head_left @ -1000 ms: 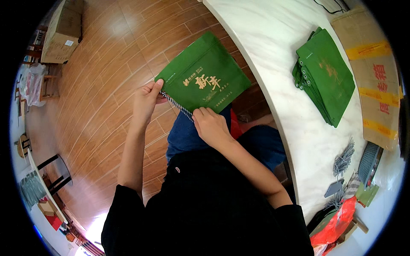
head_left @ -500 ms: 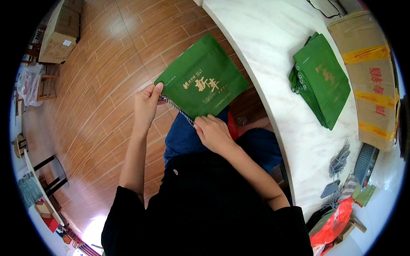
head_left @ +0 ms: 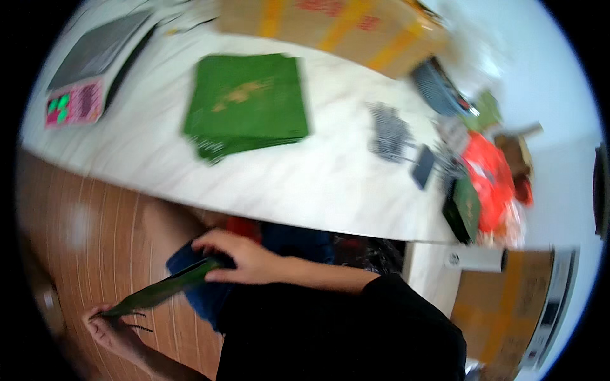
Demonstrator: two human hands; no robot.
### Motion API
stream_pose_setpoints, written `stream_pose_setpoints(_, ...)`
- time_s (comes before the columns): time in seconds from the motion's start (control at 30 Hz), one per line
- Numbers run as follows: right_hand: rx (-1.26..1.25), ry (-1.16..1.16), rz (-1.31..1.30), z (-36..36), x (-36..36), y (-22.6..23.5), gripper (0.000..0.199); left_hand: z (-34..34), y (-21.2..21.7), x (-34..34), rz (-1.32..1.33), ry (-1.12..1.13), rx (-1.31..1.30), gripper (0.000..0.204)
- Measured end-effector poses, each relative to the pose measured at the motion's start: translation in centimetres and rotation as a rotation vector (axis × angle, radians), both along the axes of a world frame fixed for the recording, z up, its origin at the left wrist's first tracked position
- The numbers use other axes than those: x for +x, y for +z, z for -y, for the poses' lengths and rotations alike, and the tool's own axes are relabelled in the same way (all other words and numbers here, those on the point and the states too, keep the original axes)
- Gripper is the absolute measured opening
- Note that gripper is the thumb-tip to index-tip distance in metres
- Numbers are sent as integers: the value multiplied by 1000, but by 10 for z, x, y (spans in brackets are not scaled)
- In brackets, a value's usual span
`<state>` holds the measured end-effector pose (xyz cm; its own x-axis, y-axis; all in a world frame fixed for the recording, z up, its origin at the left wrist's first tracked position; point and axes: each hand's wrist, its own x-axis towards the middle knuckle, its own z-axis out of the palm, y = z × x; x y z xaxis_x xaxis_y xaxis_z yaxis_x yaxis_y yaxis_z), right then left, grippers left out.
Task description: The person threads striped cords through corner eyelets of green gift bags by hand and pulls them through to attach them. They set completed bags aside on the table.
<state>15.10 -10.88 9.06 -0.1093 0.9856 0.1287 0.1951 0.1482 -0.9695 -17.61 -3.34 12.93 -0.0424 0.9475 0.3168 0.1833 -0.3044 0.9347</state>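
Note:
A green flat bag [head_left: 162, 287], seen nearly edge-on, stretches between my two hands over my lap. My left hand [head_left: 109, 331] pinches its far-left end, where dark cord ends [head_left: 141, 321] dangle. At its other end my right hand [head_left: 246, 257] is closed round the bag, thumb below and fingers above. Both hands are somewhat blurred. On the white marble-patterned table [head_left: 267, 184] ahead lies a stack of similar green bags [head_left: 248, 105] with gold print and metal eyelets along one edge. A bundle of black-and-white cords [head_left: 389, 131] rests to the right of the stack.
A scale with a pink keypad [head_left: 75, 103] stands at the far left of the table. Behind the stack is a taped cardboard box [head_left: 324, 25]. A grey flat object [head_left: 423, 166], a blue-grey basket [head_left: 438, 89] and a red plastic bag [head_left: 489, 181] crowd the right.
My view has swung right toward the table. The bag in my hands has turned from face-on to nearly edge-on, and both hands still hold it.

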Motion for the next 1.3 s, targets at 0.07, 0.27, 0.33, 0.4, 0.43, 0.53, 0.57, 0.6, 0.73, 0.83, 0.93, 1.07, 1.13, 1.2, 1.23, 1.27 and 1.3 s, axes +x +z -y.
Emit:
stream_pose_setpoints(0.07, -117, -37, -186, 27, 23, 9, 47, -29, 1, 58, 171, 49, -36, 29)
stream_pose_setpoints(0.27, 21, -484, -713, 98, 62, 8, 42, -54, 40, 245, 430, -163, -116, 40)
stream_pose_setpoints(0.33, 224, -642, -794, 107, 63, -1, 41, -47, 51, 297, 557, -339, -185, 37)
stream_pose_setpoints(0.4, 306, -734, -678, 116, 71, -6, 35, -17, 73, 345, 554, -505, -169, 35)
stream_pose_setpoints(0.43, 263, -823, -705, 122, 76, -4, 34, -4, 73, 364, 578, -622, -189, 35)
stream_pose_setpoints(0.53, 169, -1141, -692, 145, 101, 13, 37, 56, 66, 410, 318, -873, -158, 44)
stream_pose_setpoints(0.57, 179, -1265, -641, 152, 118, 23, 43, 67, 50, 422, 220, -1011, -53, 48)
stream_pose_setpoints(0.6, 276, -1377, -644, 162, 138, 28, 43, 81, 46, 431, 81, -1183, -12, 51)
stream_pose_setpoints(0.73, 489, -1831, -480, 227, 226, 49, 45, 115, 12, 446, -148, -1685, -244, 51)
stream_pose_setpoints(0.83, 518, -1986, -423, 296, 279, 50, 30, 118, 2, 445, -286, -1746, -274, 39)
stream_pose_setpoints(0.93, 282, -2270, -460, 352, 318, 44, 26, 119, -11, 441, -302, -1755, -348, 34)
stream_pose_setpoints(1.07, 379, -2328, -582, 392, 343, 15, 35, 110, -15, 428, -311, -1727, -366, 30)
stream_pose_setpoints(1.13, 377, -2264, -669, 384, 338, 13, 38, 99, -16, 420, -288, -1684, -376, 28)
stream_pose_setpoints(1.2, 411, -2316, -619, 361, 327, 2, 38, 90, -18, 408, -248, -1649, -396, 28)
stream_pose_setpoints(1.23, 425, -2339, -595, 348, 319, -8, 39, 85, -18, 402, -229, -1627, -407, 28)
stream_pose_setpoints(1.27, 393, -2296, -556, 336, 312, -18, 32, 83, -16, 395, -188, -1574, -417, 24)
stream_pose_setpoints(1.3, 300, -2235, -309, 317, 306, -22, 29, 77, -18, 387, -141, -1508, -405, 22)
